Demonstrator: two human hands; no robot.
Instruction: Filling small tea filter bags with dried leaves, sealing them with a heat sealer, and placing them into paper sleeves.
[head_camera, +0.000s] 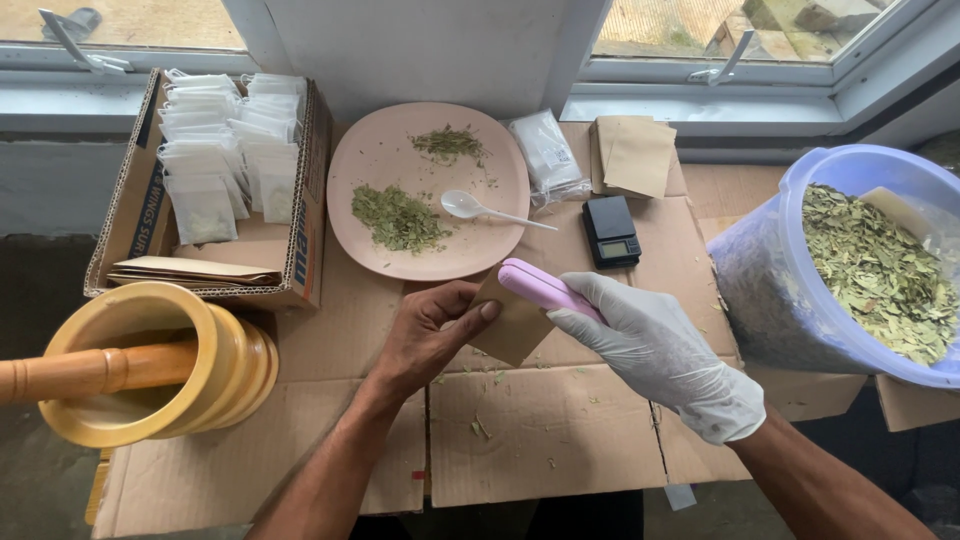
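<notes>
both forearms are reaching in from the bottom edge over flattened cardboard (540, 440) that is covering the worktop. the bare left hand (430, 335) is pinching a small brown paper pouch (512, 322), its grip closed with the thumb pressing on top and the fingers curling underneath. the right hand (650, 350), wearing a pale glove, is wrapping its grip fully around a slim pink handheld sealer (545, 290), which is lying across the upper edge of the pouch and touching it. the pouch is sitting between the two hands, just below the rim of a pink plate (370, 160). two heaps of crushed green leaves (398, 217) and a white plastic spoon (480, 210) are lying on the plate. a small black pocket scale (611, 230) is standing just right of the plate, with a clear bag of white sachets (547, 155) and a few more brown pouches (632, 155) behind it. at the right, a bluish plastic tub (760, 290) is holding dried green leaves. at the left, a cardboard box (130, 225) is holding rows of white sachets, and a yellow wooden mortar (215, 360) with a pestle (70, 372) is lying near the front corner.
</notes>
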